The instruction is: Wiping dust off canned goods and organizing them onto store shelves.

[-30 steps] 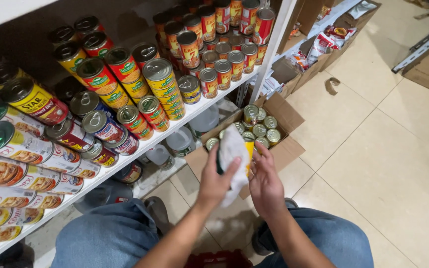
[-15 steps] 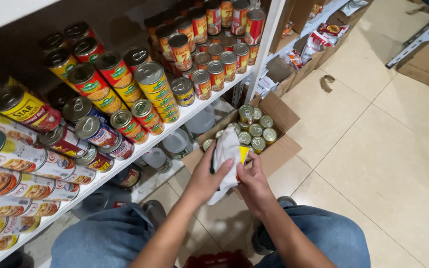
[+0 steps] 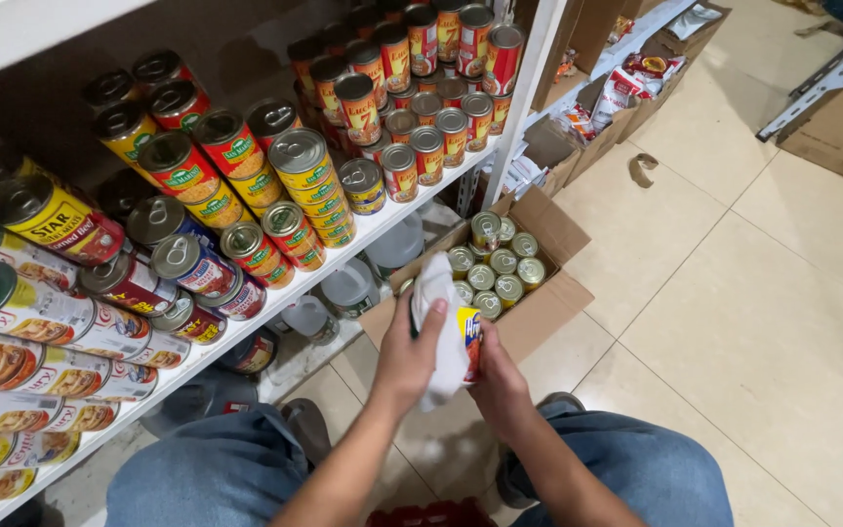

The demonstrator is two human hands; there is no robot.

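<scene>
My left hand (image 3: 407,356) grips a white cloth (image 3: 438,322) and presses it over a can (image 3: 469,342) with a yellow and red label. My right hand (image 3: 498,381) holds that can from below and behind. Both hands are above my knees, just in front of an open cardboard box (image 3: 548,303) on the floor. Several silver-topped cans (image 3: 493,263) stand upright inside the box. Most of the held can is hidden by the cloth.
A white shelf (image 3: 246,327) on the left carries several rows of stacked cans (image 3: 304,185). Plastic jugs (image 3: 348,288) sit under it. More boxes with packets (image 3: 626,88) stand farther back. The tiled floor (image 3: 763,322) stretches to the right, with another carton (image 3: 836,132) at the far right.
My hands stayed together with the cloth and can, shifting slightly lower and nearer the box. The cloth has slid over the can's face. The view drifted a little.
</scene>
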